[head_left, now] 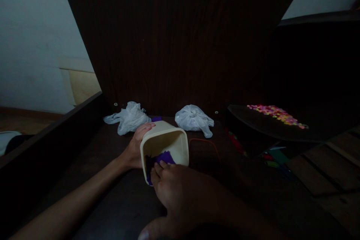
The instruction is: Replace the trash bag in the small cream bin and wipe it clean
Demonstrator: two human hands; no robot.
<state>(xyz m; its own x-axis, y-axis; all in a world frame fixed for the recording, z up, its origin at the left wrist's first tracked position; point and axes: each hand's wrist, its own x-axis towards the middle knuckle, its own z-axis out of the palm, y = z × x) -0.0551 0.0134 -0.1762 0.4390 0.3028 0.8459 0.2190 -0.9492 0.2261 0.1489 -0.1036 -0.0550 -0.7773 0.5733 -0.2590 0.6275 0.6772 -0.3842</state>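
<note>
My left hand (137, 146) is wrapped round the far left side of a cream plastic container (156, 132), which is tipped on its side with its mouth facing me. Inside lies a purple piece of cloth or paper (166, 156), with something dark beside it. The fingers of my right hand (177, 187) are stretched out at the container's mouth and touch the purple piece. Its thumb stands apart, and the hand covers the container's lower right corner.
Behind the container are two knotted white plastic bags (132, 117) on the dark wooden surface (95, 180). A tall dark panel (180, 45) rises behind them. An orange-red outline of a lid (204, 140) lies to the right. Small colourful pieces (277, 114) lie on a dark ledge.
</note>
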